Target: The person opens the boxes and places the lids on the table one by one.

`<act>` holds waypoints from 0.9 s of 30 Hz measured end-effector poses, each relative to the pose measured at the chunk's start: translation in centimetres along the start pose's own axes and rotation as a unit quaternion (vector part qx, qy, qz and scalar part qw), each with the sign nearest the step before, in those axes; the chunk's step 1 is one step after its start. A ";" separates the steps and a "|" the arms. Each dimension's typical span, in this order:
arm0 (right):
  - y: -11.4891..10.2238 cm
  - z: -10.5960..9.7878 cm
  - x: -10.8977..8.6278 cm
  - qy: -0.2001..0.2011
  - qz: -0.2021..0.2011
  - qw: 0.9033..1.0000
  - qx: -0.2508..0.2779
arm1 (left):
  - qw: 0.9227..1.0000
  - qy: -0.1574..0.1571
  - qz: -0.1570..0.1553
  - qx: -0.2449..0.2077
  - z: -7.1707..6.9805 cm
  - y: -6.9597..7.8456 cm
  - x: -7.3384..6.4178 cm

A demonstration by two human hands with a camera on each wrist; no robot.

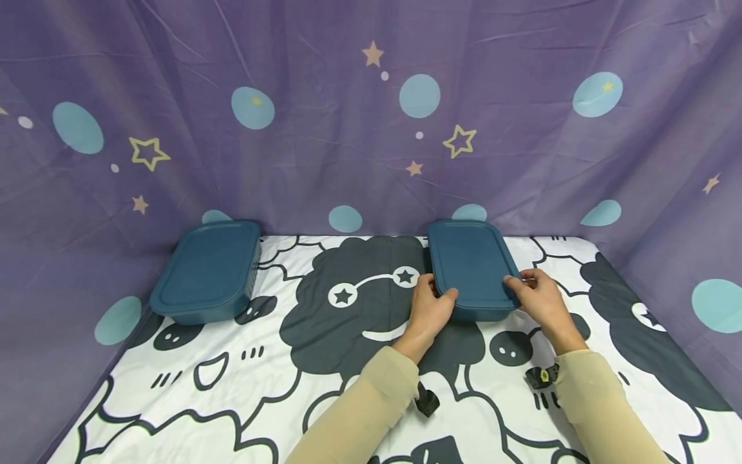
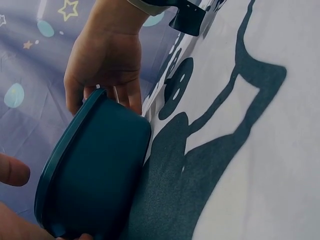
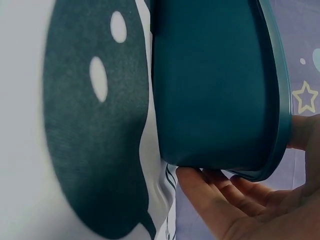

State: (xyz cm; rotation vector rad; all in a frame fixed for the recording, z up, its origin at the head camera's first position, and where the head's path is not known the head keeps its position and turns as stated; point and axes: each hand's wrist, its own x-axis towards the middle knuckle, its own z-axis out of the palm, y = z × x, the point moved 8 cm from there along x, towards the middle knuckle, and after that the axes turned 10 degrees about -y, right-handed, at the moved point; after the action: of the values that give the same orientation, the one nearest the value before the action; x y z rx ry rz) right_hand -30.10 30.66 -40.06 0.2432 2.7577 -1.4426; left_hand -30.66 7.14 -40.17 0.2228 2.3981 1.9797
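Note:
A dark teal lidded container [image 1: 472,261] stands at the back, right of the middle. My left hand [image 1: 430,312] holds its front left corner, fingers along the side wall and thumb beside the lid's rim. At the opposite side my right hand [image 1: 540,299] grips the right edge, its thumb over the lid. In the right wrist view, the fingers of the right hand [image 3: 250,205] reach along the lower side wall of the container [image 3: 215,85]. The left wrist view shows the container's front wall [image 2: 95,170] between both hands; its contents are hidden under the lid.
A second teal lidded container [image 1: 209,270] sits at the back left. Both stand on a white cloth [image 1: 278,399] with black cartoon sheep, close to a purple curtain [image 1: 324,96] with stars and dots. The curtain also bounds both sides.

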 end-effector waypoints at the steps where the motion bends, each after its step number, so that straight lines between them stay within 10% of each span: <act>1: 0.0 0.0 0.0 0.000 0.000 1.000 0.000 | 1.000 0.000 0.001 -0.001 0.0 0.0 0.0; 27: -0.2 0.1 -0.2 -0.023 0.013 1.000 0.007 | 1.000 -0.011 0.010 -0.012 0.2 -0.1 0.1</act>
State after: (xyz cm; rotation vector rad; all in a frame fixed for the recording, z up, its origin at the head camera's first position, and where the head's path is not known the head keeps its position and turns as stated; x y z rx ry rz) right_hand -29.91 30.43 -39.94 0.2429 2.6986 -1.4446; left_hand -30.77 7.29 -40.27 0.2676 2.3676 2.0011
